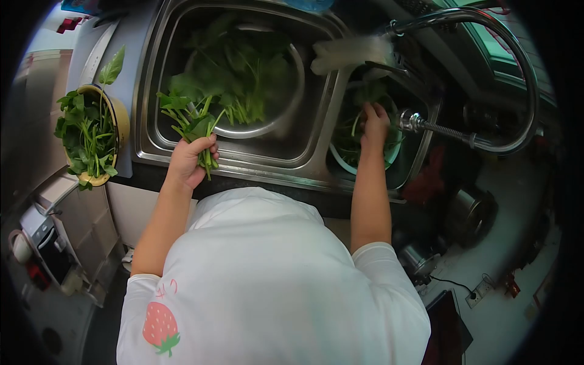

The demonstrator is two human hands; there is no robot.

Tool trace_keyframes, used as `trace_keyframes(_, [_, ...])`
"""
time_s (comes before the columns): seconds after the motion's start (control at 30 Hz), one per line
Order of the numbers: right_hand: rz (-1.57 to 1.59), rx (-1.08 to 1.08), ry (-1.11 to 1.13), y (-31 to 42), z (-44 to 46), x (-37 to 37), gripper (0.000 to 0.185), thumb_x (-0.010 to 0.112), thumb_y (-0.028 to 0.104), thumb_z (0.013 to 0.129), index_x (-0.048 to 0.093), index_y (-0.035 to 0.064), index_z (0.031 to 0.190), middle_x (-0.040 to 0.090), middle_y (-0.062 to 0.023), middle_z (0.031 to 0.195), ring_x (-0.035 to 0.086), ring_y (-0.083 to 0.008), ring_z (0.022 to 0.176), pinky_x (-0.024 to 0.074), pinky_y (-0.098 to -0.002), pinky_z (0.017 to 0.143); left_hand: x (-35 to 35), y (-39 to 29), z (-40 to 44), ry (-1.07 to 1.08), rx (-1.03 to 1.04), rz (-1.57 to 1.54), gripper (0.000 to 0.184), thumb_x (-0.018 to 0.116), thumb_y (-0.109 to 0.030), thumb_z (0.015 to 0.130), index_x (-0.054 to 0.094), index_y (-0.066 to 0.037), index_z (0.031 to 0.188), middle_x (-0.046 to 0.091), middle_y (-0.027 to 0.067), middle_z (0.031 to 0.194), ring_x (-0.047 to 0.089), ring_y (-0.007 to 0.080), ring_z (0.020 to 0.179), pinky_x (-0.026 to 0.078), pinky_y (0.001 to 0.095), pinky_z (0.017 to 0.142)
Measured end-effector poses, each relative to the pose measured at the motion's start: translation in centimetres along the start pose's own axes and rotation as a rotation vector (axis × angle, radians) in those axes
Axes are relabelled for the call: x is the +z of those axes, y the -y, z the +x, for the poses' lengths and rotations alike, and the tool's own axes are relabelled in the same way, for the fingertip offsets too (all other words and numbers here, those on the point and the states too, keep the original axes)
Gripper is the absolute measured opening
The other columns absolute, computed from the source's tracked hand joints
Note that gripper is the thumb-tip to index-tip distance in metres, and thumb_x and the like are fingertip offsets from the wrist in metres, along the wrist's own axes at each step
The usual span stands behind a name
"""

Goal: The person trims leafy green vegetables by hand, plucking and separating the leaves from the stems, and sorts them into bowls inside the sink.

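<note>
Viewing through the head camera, I take the large sink basin (286, 152) as reference. The left hand (190, 159) is closed around a bunch of leafy greens (191, 118) at the basin's near edge; curled fingers hide part of the stems. Inside the basin sits a metal bowl (301, 68) with loose greens (252, 85); blurred leaves cover much of its rim, so I cannot trace the full outline.

The right hand (375, 125) is to the right of the basin, over a pale bowl (342, 160) in the small sink compartment (410, 169). Its fingertips meet dim foliage (370, 92); I cannot tell whether they grip a stem or only touch it. Shadow obscures the compartment's far part.

Left of the basin, a yellowish container (123, 121) holds more leaves (88, 134). At the basin's far right corner, I cannot identify a pale item (350, 53). At its far edge, a blue object (309, 4) is cut off by the frame.
</note>
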State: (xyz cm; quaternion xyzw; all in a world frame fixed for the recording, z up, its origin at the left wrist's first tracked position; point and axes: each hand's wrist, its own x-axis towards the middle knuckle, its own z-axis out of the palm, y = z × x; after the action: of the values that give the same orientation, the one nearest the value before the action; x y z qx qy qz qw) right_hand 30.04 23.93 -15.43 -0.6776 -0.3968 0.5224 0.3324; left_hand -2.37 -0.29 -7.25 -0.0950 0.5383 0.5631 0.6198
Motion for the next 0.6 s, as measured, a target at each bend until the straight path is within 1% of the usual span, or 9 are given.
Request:
trace_keyframes(0.03, [0.178,0.080,0.046,1.1,-2.1,-0.7,0.026,0.063,0.014,0.081,0.057,0.0017,0.104,0.065,-0.0081,0.086,0.061,-0.0147,0.070,0.0464,-0.0245,0.057,0.0,0.1,0.3,0.005,-0.015,0.013,0.013,0.064,-0.004,0.077,0.055,-0.003,0.086,0.055,0.0030,0.073,0.054,0.0127,0.063,0.046,0.0261,0.056])
trace_keyframes(0.13, [0.436,0.160,0.189,3.4,-7.2,-2.1,0.018,0.057,0.012,0.086,0.059,0.0052,0.102,0.065,-0.0067,0.088,0.060,-0.0132,0.068,0.0445,-0.0242,0.055,1.4,0.3,0.8,0.052,-0.015,0.013,0.013,0.064,-0.004,0.076,0.055,-0.003,0.086,0.055,0.0031,0.073,0.053,0.0125,0.062,0.046,0.0261,0.055])
trace_keyframes(0.23, [0.478,0.144,0.295,5.5,-9.9,-2.3,0.019,0.054,0.012,0.088,0.058,0.0039,0.105,0.065,-0.0063,0.089,0.060,-0.0146,0.073,0.0460,-0.0257,0.060,2.8,0.1,0.8,0.121,-0.018,0.044,0.014,0.064,-0.004,0.076,0.056,-0.002,0.087,0.055,0.0030,0.073,0.053,0.0124,0.063,0.045,0.0264,0.056])
trace_keyframes(0.33, [0.551,0.104,0.397,7.4,-12.2,-0.9,0.023,0.053,0.012,0.088,0.057,0.0019,0.109,0.063,-0.0090,0.099,0.059,-0.0162,0.081,0.0469,-0.0283,0.069,4.2,-0.1,0.2,0.162,-0.034,0.044,0.015,0.065,-0.004,0.075,0.056,-0.002,0.088,0.055,0.0030,0.074,0.053,0.0125,0.063,0.045,0.0269,0.056])
trace_keyframes(0.43, [0.705,0.029,0.601,7.5,-13.0,0.6,0.027,0.054,0.013,0.087,0.056,-0.0005,0.110,0.058,-0.0117,0.109,0.057,-0.0175,0.087,0.0457,-0.0304,0.076,5.2,0.1,-0.4,0.192,-0.056,0.021,0.016,0.064,-0.003,0.075,0.055,-0.003,0.089,0.055,0.0027,0.075,0.053,0.0127,0.064,0.045,0.0275,0.057])
trace_keyframes(0.47, [0.771,0.043,0.707,7.5,-13.1,1.2,0.025,0.054,0.010,0.087,0.057,-0.0003,0.110,0.055,-0.0107,0.112,0.056,-0.0177,0.089,0.0449,-0.0318,0.078,5.5,0.1,-0.7,0.207,-0.067,0.017,0.017,0.064,-0.003,0.076,0.055,-0.003,0.090,0.055,0.0024,0.076,0.052,0.0125,0.064,0.044,0.0273,0.057])
trace_keyframes(0.5, [0.758,0.022,0.699,7.5,-13.3,1.9,0.024,0.055,0.008,0.086,0.058,0.0007,0.108,0.056,-0.0101,0.109,0.056,-0.0178,0.089,0.0452,-0.0320,0.077,5.8,0.1,-1.0,0.220,-0.075,0.012,0.017,0.064,-0.003,0.076,0.055,-0.003,0.091,0.055,0.0021,0.077,0.052,0.0123,0.065,0.044,0.0272,0.057])
trace_keyframes(0.57, [0.733,-0.012,0.685,7.4,-14.2,3.7,0.023,0.058,0.005,0.083,0.060,0.0027,0.105,0.056,-0.0091,0.105,0.055,-0.0178,0.088,0.0456,-0.0325,0.076,6.2,0.4,-1.4,0.240,-0.140,-0.005,0.020,0.065,-0.013,0.080,0.054,-0.004,0.094,0.056,0.0028,0.081,0.053,0.0133,0.068,0.046,0.0284,0.060])
trace_keyframes(0.6, [0.453,-0.296,0.721,7.4,-14.5,4.8,0.024,0.059,0.002,0.079,0.062,0.0035,0.103,0.057,-0.0089,0.102,0.056,-0.0189,0.088,0.0460,-0.0325,0.075,6.4,0.5,-1.6,0.245,-0.184,-0.036,0.022,0.066,-0.016,0.081,0.054,-0.004,0.096,0.057,0.0030,0.082,0.054,0.0135,0.069,0.046,0.0287,0.061])
